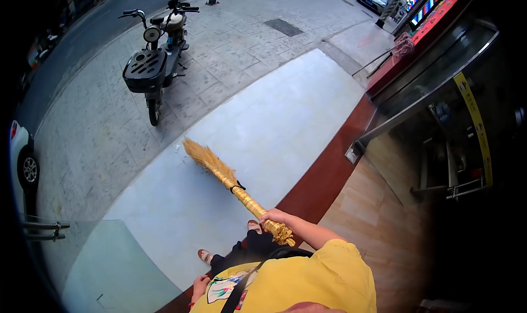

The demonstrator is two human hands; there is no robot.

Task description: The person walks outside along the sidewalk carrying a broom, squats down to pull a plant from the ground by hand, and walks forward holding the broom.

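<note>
My right hand (274,218) is wrapped round the gold-bound handle of a straw broom (222,174), close to its butt end. The broom slants away to the upper left, its bristle tip over the outer edge of the pale doorstep floor (274,115). Whether the bristles press on the floor or hover just above it, I cannot tell. Low at my side hangs my left hand (201,287), fingers loosely curled, with nothing visible in them. A red band circles that wrist. My two shoes stand on the pale floor near the dark red threshold strip (313,197).
A parked electric scooter (156,60) stands on the grey paving ahead. At right is an open glass door (433,99) with a yellow strip; another glass door (104,258) is at lower left. A white car (24,159) sits at the left edge.
</note>
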